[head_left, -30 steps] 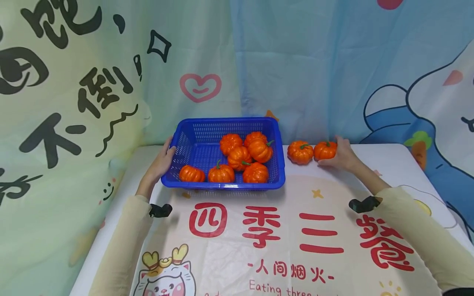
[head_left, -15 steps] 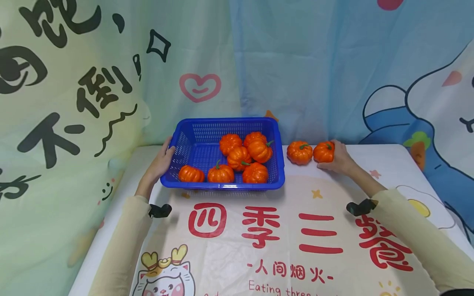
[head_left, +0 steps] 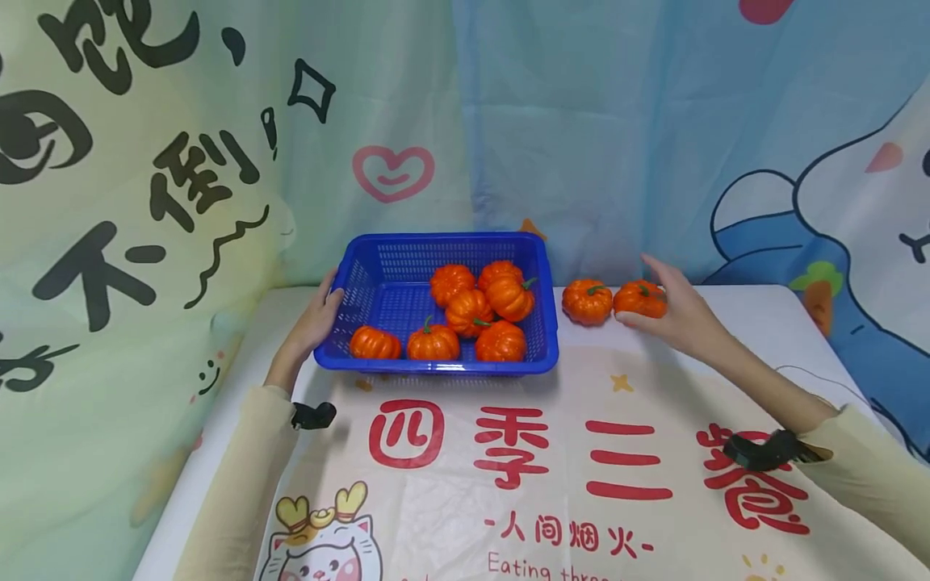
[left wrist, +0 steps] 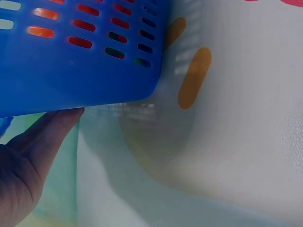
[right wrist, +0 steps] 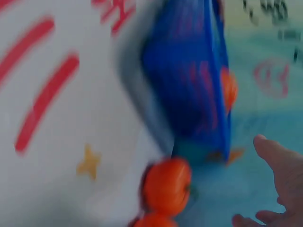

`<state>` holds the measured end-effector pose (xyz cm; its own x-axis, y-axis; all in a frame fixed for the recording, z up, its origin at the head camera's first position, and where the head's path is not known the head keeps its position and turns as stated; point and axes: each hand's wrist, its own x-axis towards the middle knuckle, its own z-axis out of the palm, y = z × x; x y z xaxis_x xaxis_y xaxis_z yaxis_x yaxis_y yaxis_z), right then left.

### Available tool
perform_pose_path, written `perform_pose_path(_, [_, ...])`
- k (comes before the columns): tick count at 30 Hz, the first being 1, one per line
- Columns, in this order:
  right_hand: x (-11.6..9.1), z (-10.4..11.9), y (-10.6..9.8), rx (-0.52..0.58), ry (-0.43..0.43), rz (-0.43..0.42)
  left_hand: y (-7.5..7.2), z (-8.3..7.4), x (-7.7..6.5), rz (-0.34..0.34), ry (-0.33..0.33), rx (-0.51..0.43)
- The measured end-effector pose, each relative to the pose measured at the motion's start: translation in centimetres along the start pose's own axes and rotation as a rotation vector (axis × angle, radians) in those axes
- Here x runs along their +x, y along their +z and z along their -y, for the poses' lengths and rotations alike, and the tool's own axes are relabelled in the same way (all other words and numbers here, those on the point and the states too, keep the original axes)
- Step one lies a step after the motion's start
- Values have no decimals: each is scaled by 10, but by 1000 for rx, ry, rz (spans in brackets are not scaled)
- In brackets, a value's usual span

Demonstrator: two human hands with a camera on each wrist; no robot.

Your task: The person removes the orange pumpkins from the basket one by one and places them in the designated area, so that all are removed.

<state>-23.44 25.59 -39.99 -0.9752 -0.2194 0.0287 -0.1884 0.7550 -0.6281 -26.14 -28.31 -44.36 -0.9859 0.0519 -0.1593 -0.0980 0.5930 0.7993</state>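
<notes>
A blue plastic basket with perforated walls holds several small orange pumpkins. My left hand rests against the basket's left side; in the left wrist view, straight digits touch its wall from outside. To the right of the basket, a pumpkin sits on the table, and a second pumpkin lies beside it, tipped over. My right hand is spread around the right side of that second pumpkin, thumb near its front. The right wrist view is blurred and shows loose fingers with nothing between them.
The table is covered by a printed cloth with red characters and a cartoon cat. A patterned curtain hangs right behind the table. A dark cable runs along the right edge.
My right hand has let go of the rightmost pumpkin and spread its fingers, drawing slightly right. That pumpkin has been turned and moved slightly. My left hand and the basket have stayed put.
</notes>
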Motion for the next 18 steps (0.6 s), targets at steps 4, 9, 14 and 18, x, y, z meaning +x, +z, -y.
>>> perform_pose_path(4, [-25, 34, 5, 18, -87, 62, 0, -2, -2, -10, 5, -2])
perform_pose_path(9, [-41, 55, 14, 92, -147, 145, 1, -2, -2, -4, -1, -4])
perform_pose_path(14, [-43, 65, 23, 136, -168, 188, 2, -1, 0, -6, 2, 0])
perform_pose_path(18, [-36, 75, 32, 187, -188, 234, 0, 0, -1, -5, 6, 5])
